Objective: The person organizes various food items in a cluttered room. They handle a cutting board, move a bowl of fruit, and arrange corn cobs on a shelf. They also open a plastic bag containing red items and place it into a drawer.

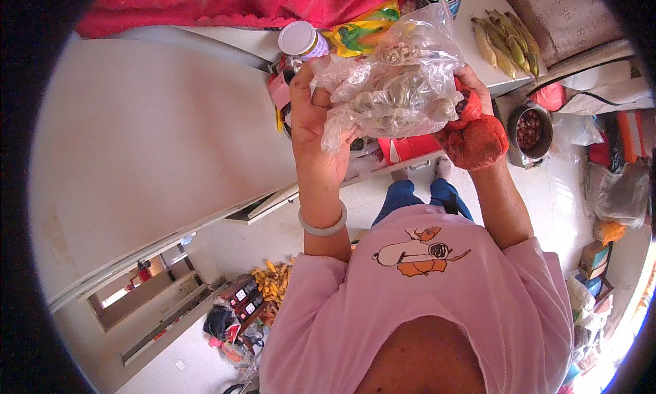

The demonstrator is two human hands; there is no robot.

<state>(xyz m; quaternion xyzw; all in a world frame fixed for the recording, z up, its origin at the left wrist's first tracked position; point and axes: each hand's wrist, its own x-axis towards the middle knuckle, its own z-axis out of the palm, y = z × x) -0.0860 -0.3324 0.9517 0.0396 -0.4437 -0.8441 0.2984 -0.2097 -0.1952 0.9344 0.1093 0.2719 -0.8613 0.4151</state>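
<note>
In front of my chest I hold up a crumpled clear plastic bag point(405, 96). Pale, dry-looking bits show through its upper part, but I cannot tell what they are. My left hand point(318, 117) grips the bag's left side, with some fingers hidden behind the plastic. On the other side, my right hand point(475, 84) holds its right edge, mostly covered. A red plastic bundle point(474, 143) with dark contents hangs by my right hand and wrist. Below the bag is an open drawer point(420, 164) with a red packet point(410, 147) inside.
A lidded white tub point(299, 39) and a yellow-green packet point(366, 30) stand beyond my hands. Corn ears in husks point(507, 43) lie on the white surface at right. A pot point(530, 132) holds small reddish pieces. At left stands a large white panel point(169, 132). Yellow corn cobs point(274, 280) are heaped below.
</note>
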